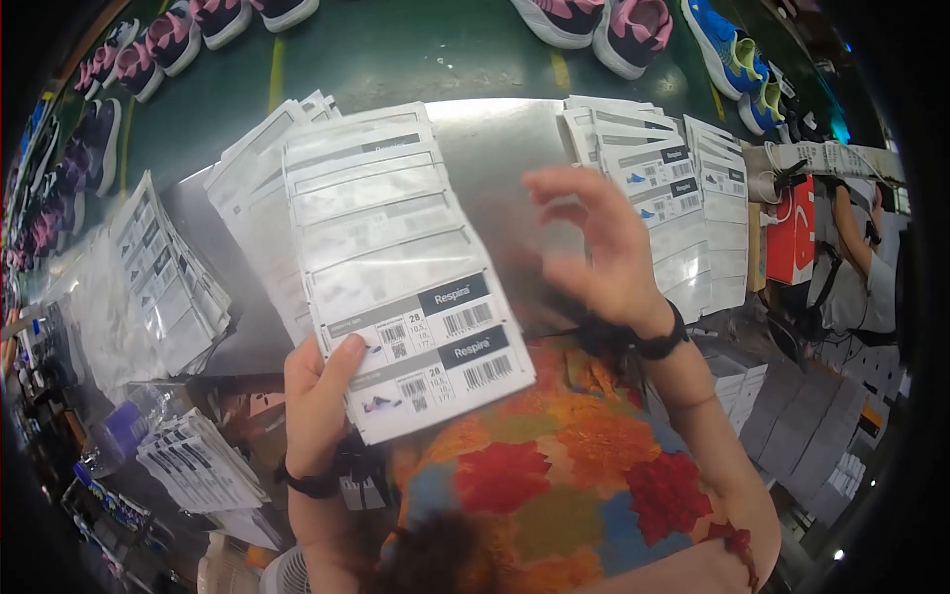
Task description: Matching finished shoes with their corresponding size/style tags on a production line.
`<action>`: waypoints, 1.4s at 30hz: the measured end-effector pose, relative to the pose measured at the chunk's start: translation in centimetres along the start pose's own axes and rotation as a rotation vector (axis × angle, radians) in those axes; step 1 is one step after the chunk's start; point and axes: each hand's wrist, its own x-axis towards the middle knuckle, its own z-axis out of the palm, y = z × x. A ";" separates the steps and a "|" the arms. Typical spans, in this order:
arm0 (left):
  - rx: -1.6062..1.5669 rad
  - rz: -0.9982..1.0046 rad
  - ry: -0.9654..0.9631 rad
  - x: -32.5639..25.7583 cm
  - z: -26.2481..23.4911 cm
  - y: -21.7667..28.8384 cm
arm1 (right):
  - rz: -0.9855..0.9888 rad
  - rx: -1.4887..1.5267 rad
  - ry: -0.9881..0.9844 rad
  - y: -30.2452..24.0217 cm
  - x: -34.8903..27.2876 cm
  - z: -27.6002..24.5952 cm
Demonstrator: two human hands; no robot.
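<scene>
My left hand (322, 396) grips the lower left edge of a fanned stack of flat white packets (371, 267), thumb on top and fingers underneath. Dark and grey label strips, barcodes and small shoe pictures are printed on them. The stack's far end rests over another pile of white packets (259, 183) on the metal tabletop (485, 134). To the right of the held stack, my right hand (599, 243) is raised with its fingers curved and apart, slightly blurred, and nothing in it. Beyond it lie more overlapping packets (648, 163) with blue shoe pictures.
Pink and navy sneakers (173, 45) and blue sneakers (727, 49) stand on a green surface (396, 49) at the back. More packets (163, 267) lie at left, with another bundle (198, 460) lower. A red box (792, 233) and a person (851, 238) are at right.
</scene>
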 end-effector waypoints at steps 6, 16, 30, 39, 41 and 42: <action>0.585 -0.129 -0.063 -0.1 -2.4 0.6 | -0.433 -0.757 -0.626 0.6 -2.8 2.8; 1.253 0.627 -0.318 2.0 -2.5 5.7 | 0.122 -0.238 -0.061 0.6 2.5 1.9; 1.083 0.286 -0.414 3.7 -1.4 6.1 | 0.571 0.273 -0.362 2.2 -0.2 4.7; 0.046 0.098 0.002 2.1 -0.4 3.5 | -0.123 0.109 -0.463 -2.6 3.3 7.9; -0.706 0.223 -0.176 0.8 0.7 1.7 | -0.299 -0.032 -0.451 -3.3 2.7 8.2; -0.699 0.232 -0.169 0.6 0.9 1.8 | -0.342 -0.175 -0.451 -3.9 2.5 8.3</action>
